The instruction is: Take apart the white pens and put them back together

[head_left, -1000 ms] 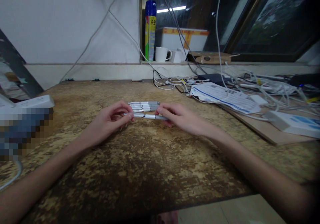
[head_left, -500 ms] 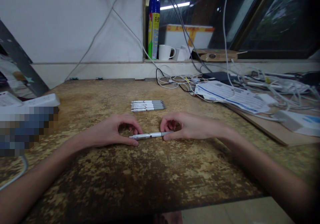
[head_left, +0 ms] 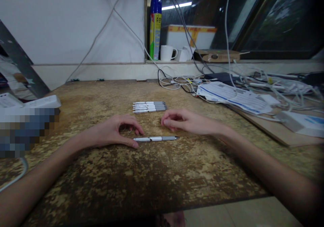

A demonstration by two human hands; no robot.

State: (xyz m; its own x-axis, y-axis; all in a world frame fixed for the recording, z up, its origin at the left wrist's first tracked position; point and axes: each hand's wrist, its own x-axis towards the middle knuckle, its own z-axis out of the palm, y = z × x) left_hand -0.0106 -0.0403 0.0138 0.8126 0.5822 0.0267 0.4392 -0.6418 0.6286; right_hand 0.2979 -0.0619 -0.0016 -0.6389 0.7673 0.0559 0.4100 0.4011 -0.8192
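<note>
Surface: a table (head_left: 152, 179) with a worn, mottled brown top takes up the middle and lower part of the frame. Pale wall (head_left: 63, 27) at upper left; dark window (head_left: 275, 24) at upper right. On the sill, top centre, stand a spray can (head_left: 155, 34) with a blue cap and, just beside it, a white mug (head_left: 166, 53). Tangled cables (head_left: 174, 82), printed paper (head_left: 233, 97) and a thin board (head_left: 275, 135) occupy the right side of the frame. A white power strip (head_left: 44, 102) sits at the left edge.

Item: one white-and-grey pen (head_left: 157, 139) lies crosswise on the table at frame centre, grey end to the right. A row of similar pens (head_left: 149, 107) lies parallel above it in the frame.

Left hand (head_left: 111, 132): thumb and fingers spread apart around the pen's left end; thumb contact cannot be confirmed. Right hand (head_left: 186, 122): clear of the pen, just above its grey end in the frame; fingers loosely curled, thumb close to them. Whether those tips meet cannot be told.
</note>
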